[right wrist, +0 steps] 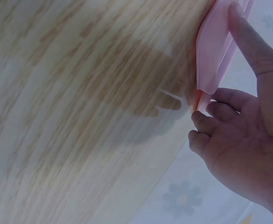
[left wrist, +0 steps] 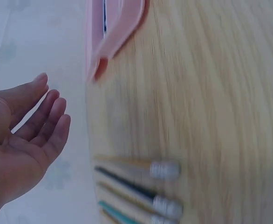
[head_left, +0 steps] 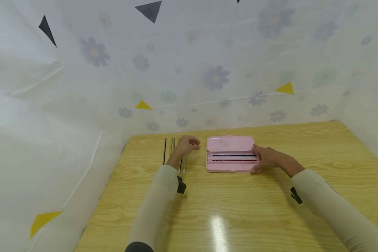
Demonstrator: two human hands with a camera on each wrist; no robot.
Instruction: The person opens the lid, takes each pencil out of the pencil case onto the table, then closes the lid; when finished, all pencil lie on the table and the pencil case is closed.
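The right hand [head_left: 266, 158] holds the right end of an open pink pencil case [head_left: 230, 154]. In the right wrist view the thumb [right wrist: 248, 39] lies along the case's edge while the curled fingers [right wrist: 206, 123] tuck in beside and under its corner, so the case is pinched between them. The forearm, in a pale sleeve [head_left: 334, 206], reaches in from the right, low over the wooden table [head_left: 239, 210].

The case lies flat near the middle of the table's far side, lid laid back, with a dark pencil [head_left: 233, 155] lying lengthwise in its tray.

The left hand [head_left: 187, 144] holds nothing. In the left wrist view it hangs with the palm bare and the fingers [left wrist: 48, 116] loosely bent. It hovers over a row of pencils [head_left: 173, 154] that lie side by side on the table, just left of the case and apart from it. Their metal-banded ends [left wrist: 167, 170] point toward the person.

A flowered white cloth [head_left: 189, 70] with coloured triangles backs the table.
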